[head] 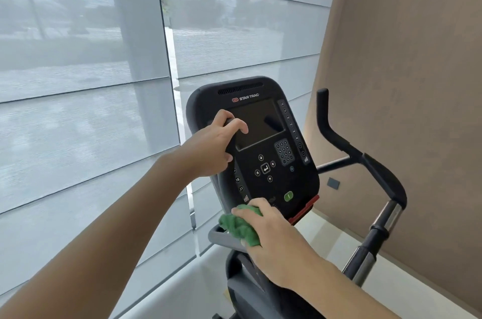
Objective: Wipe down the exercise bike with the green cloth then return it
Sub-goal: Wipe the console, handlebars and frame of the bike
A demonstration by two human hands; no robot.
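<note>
The exercise bike's black console (263,136) stands in the middle of the head view, with a dark screen, a keypad and a green button. My left hand (216,146) grips the left handlebar grip in front of the console's left edge, fingers curled round it. My right hand (271,235) holds the crumpled green cloth (241,227) and presses it against the console's lower left corner, just above a grey tray edge (219,236).
The bike's right handlebar (365,162) rises black to the right, with a chrome section lower down. Large windows with sheer blinds (91,83) fill the left and back. A tan wall (417,83) stands close on the right. Pale floor lies below.
</note>
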